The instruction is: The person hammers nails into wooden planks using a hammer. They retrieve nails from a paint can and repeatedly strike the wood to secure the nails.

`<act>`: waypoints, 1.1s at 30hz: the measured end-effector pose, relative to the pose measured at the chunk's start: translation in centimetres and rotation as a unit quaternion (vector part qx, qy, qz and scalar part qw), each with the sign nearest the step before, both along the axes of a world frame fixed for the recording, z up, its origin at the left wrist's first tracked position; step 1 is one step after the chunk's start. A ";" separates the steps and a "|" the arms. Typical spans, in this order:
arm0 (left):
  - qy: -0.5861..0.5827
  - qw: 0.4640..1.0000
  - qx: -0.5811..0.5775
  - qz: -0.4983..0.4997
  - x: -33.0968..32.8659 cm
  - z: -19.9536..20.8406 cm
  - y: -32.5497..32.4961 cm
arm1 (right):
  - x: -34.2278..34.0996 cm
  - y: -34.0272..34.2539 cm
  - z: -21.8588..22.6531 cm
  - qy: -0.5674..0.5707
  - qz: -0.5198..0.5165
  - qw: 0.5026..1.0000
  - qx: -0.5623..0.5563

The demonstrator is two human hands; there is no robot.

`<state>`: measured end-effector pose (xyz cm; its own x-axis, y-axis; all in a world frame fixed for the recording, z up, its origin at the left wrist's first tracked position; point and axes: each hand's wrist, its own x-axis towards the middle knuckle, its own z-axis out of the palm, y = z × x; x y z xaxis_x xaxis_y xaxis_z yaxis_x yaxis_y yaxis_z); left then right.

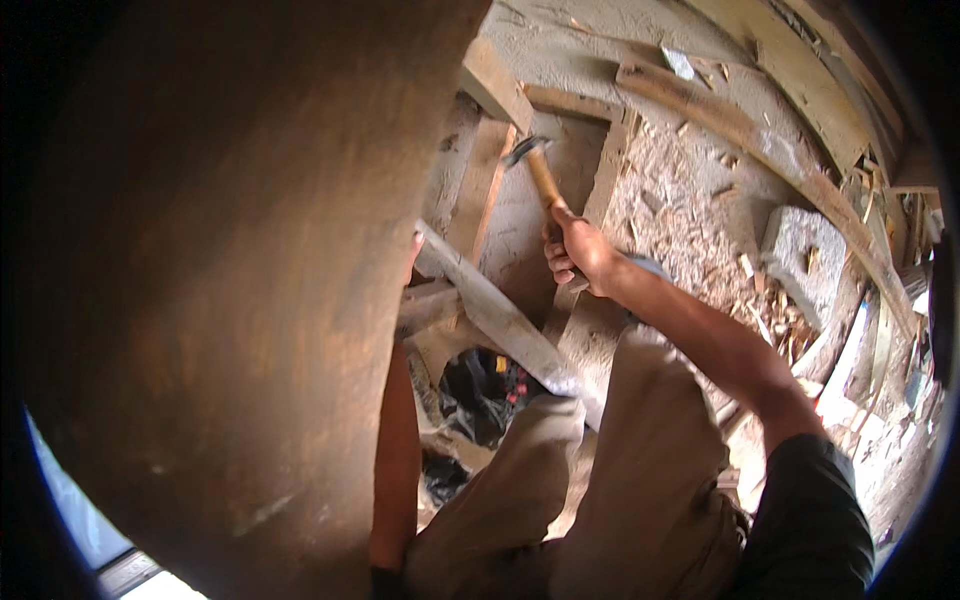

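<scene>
My right hand [580, 252] is wrapped round the wooden handle of a hammer [543, 178], its dark metal head raised up and to the left. A large brown wooden panel [220, 270] fills the left side of the view, close to me. My left hand [415, 245] is mostly hidden by this panel; only a bit of its fingers shows at the panel's edge, so its grip cannot be made out. Beside those fingers begins a greyish wooden board [500, 315], slanting down right to my knees. Past the hammer stands a wooden frame [600, 170].
Black plastic [478, 395] lies below the slanting board, near my left leg. On the right, wood chips [700, 200] cover the floor, along with a long curved plank [740, 135] and a pale block [805, 255]. More timber [850, 80] lies at the far right.
</scene>
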<state>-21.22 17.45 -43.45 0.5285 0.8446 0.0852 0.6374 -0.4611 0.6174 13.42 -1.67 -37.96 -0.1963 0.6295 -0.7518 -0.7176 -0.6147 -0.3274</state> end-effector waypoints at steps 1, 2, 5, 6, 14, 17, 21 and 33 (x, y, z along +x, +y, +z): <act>0.002 1.000 0.016 -0.003 0.2 0.8 1.0 | 0.2 0.8 0.2 -0.026 -0.082 0.996 0.024; -0.036 0.999 -0.036 0.007 3.3 0.8 -0.3 | 0.3 -0.1 -0.6 -0.052 -0.163 0.984 0.055; -0.078 0.989 -0.117 0.056 5.2 0.4 -3.0 | -0.9 -3.9 -1.9 -0.069 0.168 0.980 0.084; -0.091 0.986 -0.126 0.059 4.2 1.0 -3.0 | -0.5 -3.3 -1.1 -0.041 0.307 0.942 0.127; -0.101 0.976 -0.173 0.085 6.1 1.7 -3.5 | -2.7 -2.5 -0.2 -0.225 -0.053 0.971 0.065; -0.110 0.983 -0.131 0.064 2.8 1.3 -2.1 | -1.6 -2.7 -0.1 -0.105 0.299 0.938 0.138; -0.101 0.979 -0.160 0.075 5.1 1.2 -3.0 | 1.1 -0.6 1.2 -0.150 0.041 0.986 0.056; -0.052 0.980 -0.170 0.086 5.3 1.9 -3.3 | -0.9 -1.1 0.6 -0.176 -0.101 0.979 0.024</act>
<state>-15.88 14.15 -41.50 0.3788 0.9095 -0.1711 0.6133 -0.1082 0.7824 12.47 -2.78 -37.40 0.2017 0.6652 -0.7189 -0.6610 -0.4492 -0.6011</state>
